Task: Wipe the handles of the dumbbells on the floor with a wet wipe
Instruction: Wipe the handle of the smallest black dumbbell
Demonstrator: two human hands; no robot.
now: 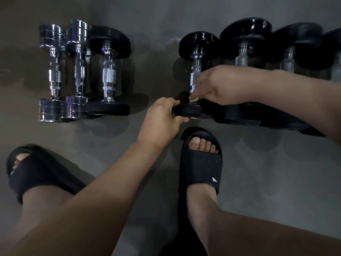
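Several dumbbells lie in a row on the grey floor. Two chrome ones (53,71) and a black-plated one (109,74) form the left group. A black dumbbell with a chrome handle (196,58) lies in the middle. My right hand (219,85) wraps the near end of that handle, with a bit of white wet wipe (194,98) showing under the fingers. My left hand (162,119) grips the near black plate (191,110) of the same dumbbell. More black dumbbells (243,52) continue to the right, partly hidden by my right forearm.
My two feet in black slides stand on the floor, the left one (36,170) at lower left, the right one (201,163) just below the gripped plate. A strip of bare floor (155,61) separates the left and right dumbbell groups.
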